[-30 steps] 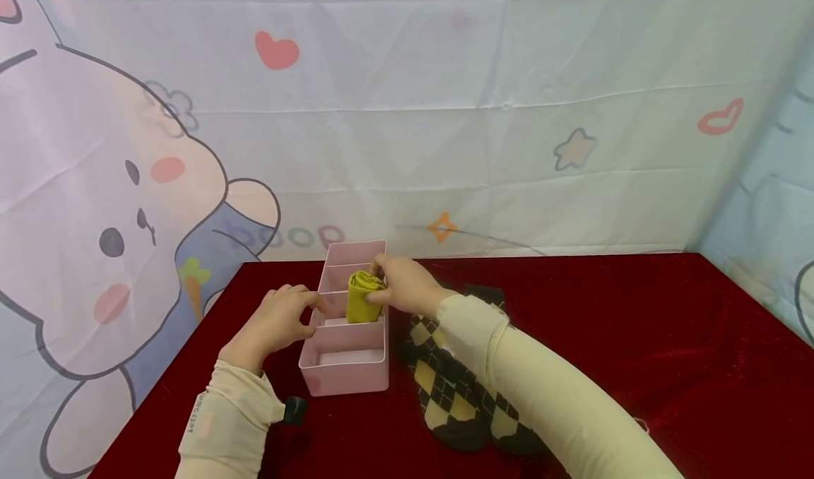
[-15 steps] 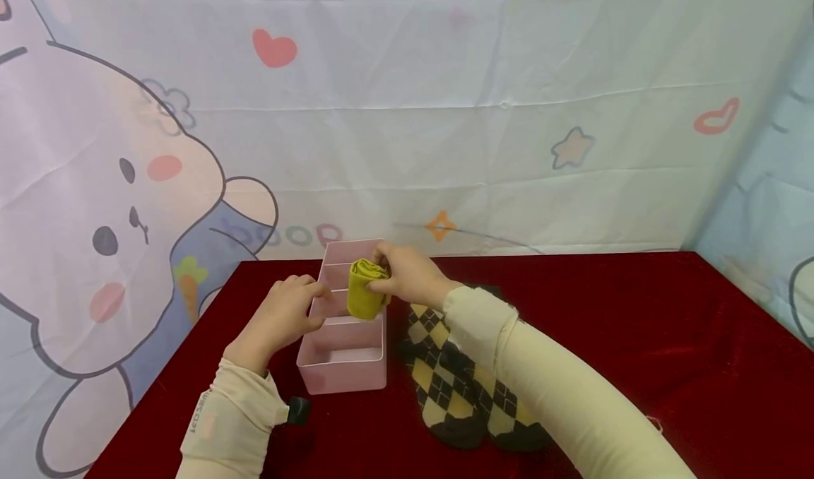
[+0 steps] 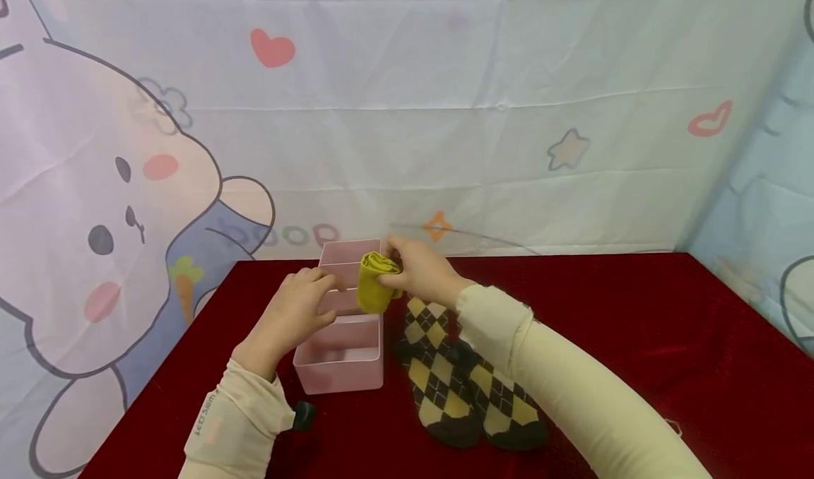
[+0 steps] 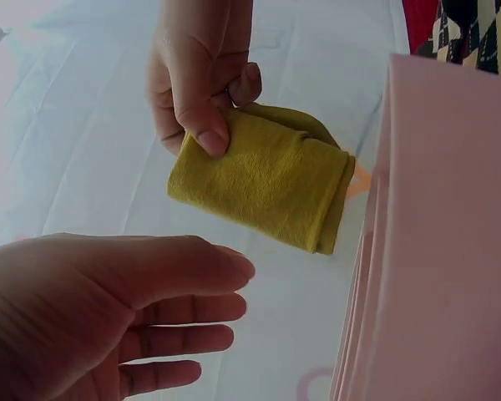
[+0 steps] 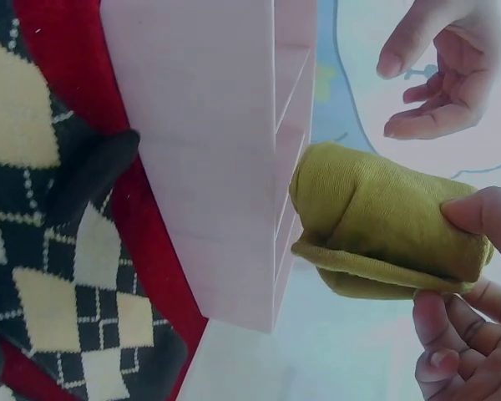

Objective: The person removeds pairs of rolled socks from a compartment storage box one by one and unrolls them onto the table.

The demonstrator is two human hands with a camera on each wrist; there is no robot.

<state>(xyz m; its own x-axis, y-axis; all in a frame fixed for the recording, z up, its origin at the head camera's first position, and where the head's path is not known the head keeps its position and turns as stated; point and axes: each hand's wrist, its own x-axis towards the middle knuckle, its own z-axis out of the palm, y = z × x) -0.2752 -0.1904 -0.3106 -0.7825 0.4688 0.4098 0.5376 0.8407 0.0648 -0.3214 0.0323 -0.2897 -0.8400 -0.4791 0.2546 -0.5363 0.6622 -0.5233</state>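
My right hand (image 3: 425, 273) pinches a rolled mustard-yellow sock (image 3: 373, 290) between thumb and fingers. In the head view the sock appears over the right side of a pink divided box (image 3: 340, 376); both wrist views show it raised past the box's rim. My left hand (image 3: 294, 311) is near the box's left side, its fingers extended and holding nothing, as the left wrist view shows with the left hand's thumb (image 4: 192, 269) pointing toward the sock. The far compartments are partly hidden by the hands and sock.
Two argyle socks (image 3: 439, 387) in black, beige and yellow lie flat on the red cloth (image 3: 610, 323) right of the box, partly under my right forearm. Behind the table hangs a printed curtain (image 3: 407, 140). A thin pale loop (image 3: 674, 428) lies at the right.
My right hand has lifted the mustard-yellow sock up out of a box compartment and moved it slightly right. My left hand has shifted a little right and stays by the box.
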